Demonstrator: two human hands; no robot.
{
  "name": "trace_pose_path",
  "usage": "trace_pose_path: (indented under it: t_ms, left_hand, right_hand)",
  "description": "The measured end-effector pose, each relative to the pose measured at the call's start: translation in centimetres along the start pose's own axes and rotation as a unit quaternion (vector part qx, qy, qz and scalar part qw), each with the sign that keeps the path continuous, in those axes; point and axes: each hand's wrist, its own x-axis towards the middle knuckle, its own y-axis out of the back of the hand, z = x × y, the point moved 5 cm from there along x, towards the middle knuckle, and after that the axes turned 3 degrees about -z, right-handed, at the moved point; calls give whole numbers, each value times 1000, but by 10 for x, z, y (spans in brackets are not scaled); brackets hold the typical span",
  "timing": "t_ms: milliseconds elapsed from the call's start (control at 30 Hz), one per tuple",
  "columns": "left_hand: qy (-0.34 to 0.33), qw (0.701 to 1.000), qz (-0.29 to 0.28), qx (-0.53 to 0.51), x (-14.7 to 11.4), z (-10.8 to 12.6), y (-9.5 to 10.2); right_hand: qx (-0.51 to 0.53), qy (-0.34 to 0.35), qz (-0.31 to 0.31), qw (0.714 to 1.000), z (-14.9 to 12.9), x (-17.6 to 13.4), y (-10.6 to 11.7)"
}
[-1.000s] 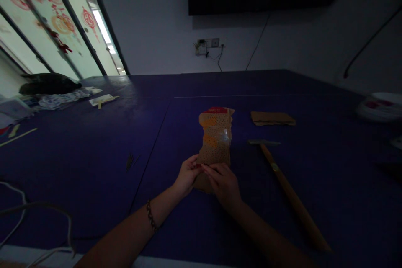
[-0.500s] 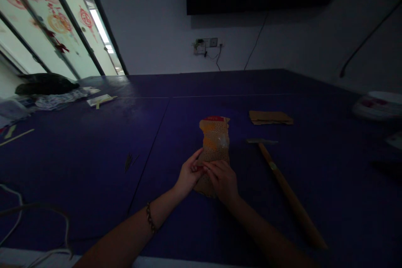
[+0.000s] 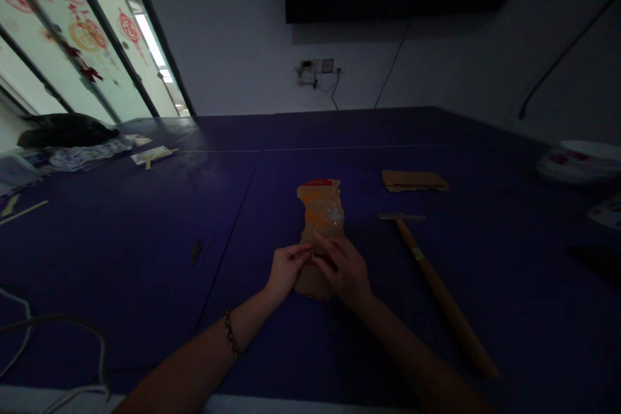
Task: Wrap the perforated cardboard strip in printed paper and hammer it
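Note:
A torn, flat piece of cardboard (image 3: 323,213) lies on the purple tabletop, with a red strip, orange print and shiny tape on its upper half. My left hand (image 3: 287,266) comes over its left edge, thumb and forefinger pinched together. From the right, my right hand (image 3: 345,268) rests over the cardboard, its thumb and fingers curved in to meet the left fingertips. Whatever lies between the fingertips is too small and dark to name. Right of the hands is a hammer (image 3: 444,294) with a wooden handle. Several thin dark nail-like pieces (image 3: 196,250) lie to the left.
A folded brown cardboard piece (image 3: 414,181) lies beyond the hammer. White bowls (image 3: 579,162) stand at the far right. A dark bag (image 3: 68,129) and papers sit at the back left. Pale cables (image 3: 63,320) loop at the near left.
The cardboard has shifted slightly left under my hands. My left fingers have straightened into a pinch, and my right fingers have spread a little and arched over the fingertips.

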Motion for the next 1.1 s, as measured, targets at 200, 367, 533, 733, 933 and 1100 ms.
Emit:
trace_pose_path:
  t_ms: [200,367,533,733,933,1100]
  left_hand:
    - [-1,1000,19,12,8,-4,8]
    - [-19,999,32,21,11,-1,10]
    - [-20,999,39,31,16,-1,13]
    - [-26,999,35,5,22,-9,16]
    - [-33,998,43,-9,36,-12,13]
    - [-22,996,54,-64,65,-10,8]
  right_hand:
    - [-105,-244,111,958,84,-7,82]
    - [-257,-398,-107,874,133,-83,103]
    - [-260,-437,-197,838,124,-117,108]
    - [-159,-481,-243,827,127,-91,104]
    - [34,-495,-51,867,105,-66,97]
    - [498,-342,-19,797,46,-17,65]
